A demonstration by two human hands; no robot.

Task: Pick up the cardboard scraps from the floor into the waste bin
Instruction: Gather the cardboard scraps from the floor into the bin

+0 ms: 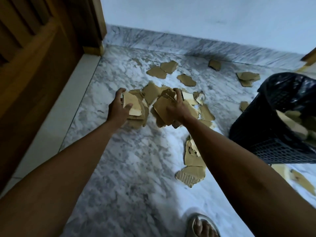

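Torn brown cardboard scraps lie scattered over the marble floor point(130, 151). My left hand point(118, 107) grips a stack of scraps point(132, 106), thumb on top. My right hand point(177, 106) grips another bundle of scraps point(163, 109) just beside it, above a heap on the floor. The black mesh waste bin point(273, 130), lined with a dark bag, stands at the right and holds some cardboard point(290, 124). More loose scraps lie near the far wall point(168, 67) and close to the bin's base point(192, 171).
A wooden door point(34, 57) and its frame fill the left side. A marble skirting point(196, 43) runs along the back wall. A foot in a sandal point(202, 226) stands at the bottom edge. More scraps point(301, 180) lie behind the bin at lower right.
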